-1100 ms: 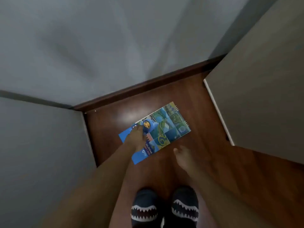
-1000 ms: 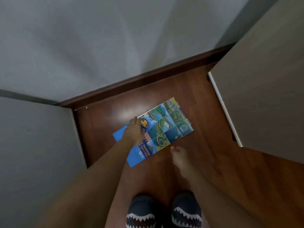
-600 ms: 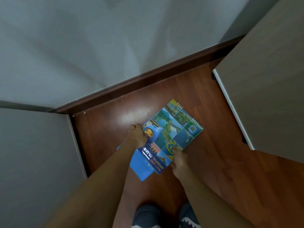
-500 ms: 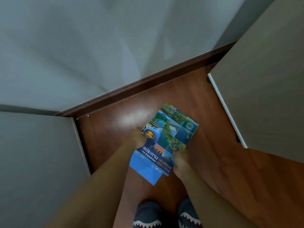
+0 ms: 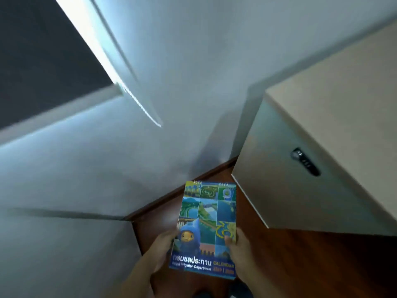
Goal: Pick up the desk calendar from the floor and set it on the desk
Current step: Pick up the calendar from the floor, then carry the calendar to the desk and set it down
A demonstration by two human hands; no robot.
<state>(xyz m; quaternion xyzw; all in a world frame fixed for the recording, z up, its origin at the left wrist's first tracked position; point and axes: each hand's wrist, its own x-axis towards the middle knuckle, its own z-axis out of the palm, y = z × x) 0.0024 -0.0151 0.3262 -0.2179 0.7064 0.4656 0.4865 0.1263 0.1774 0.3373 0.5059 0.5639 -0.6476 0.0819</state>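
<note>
Both hands are holding the desk calendar (image 5: pixel 207 230) up off the wooden floor (image 5: pixel 300 259), cover facing the camera, spiral binding at the far edge. Left hand (image 5: pixel 160 250) is gripping its left edge, right hand (image 5: pixel 238 248) is gripping the right edge, thumb on the cover. A beige cabinet (image 5: pixel 322 147) with a combination lock (image 5: pixel 306 161) is sitting just right of it.

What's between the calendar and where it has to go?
Nothing visible. Both hands, left hand and right hand, hold the calendar up off the floor; the desk isn't identifiable in view.
</note>
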